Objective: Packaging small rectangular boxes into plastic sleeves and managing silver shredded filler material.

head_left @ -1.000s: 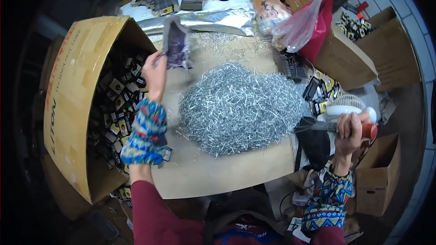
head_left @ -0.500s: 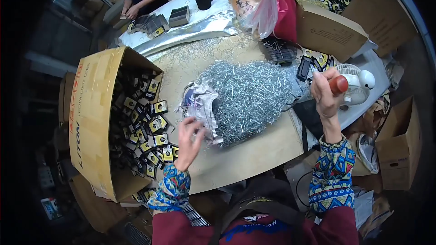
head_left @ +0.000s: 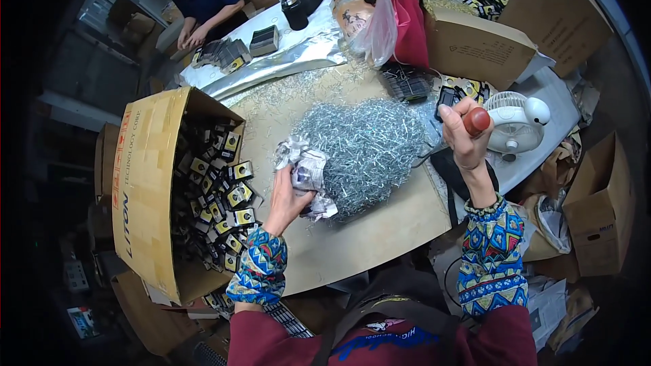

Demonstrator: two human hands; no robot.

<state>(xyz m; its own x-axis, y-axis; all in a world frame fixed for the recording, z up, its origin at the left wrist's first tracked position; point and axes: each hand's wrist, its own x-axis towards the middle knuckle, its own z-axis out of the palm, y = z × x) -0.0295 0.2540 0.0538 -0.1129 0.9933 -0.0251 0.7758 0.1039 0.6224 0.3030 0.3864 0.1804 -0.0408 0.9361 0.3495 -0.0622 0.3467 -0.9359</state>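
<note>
A packing workshop — staple heap [head_left: 369,149] on the worktable [head_left: 380,230], cardboard boxes [head_left: 146,190] all around.

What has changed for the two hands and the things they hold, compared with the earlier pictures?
The left hand came down from the far edge of the pile of small metal pieces to its near-left edge, and the bag it holds is now a crumpled bag. The right hand rose with its red-handled tool towards the white fan. The pile and the open cardboard box stayed.
</note>
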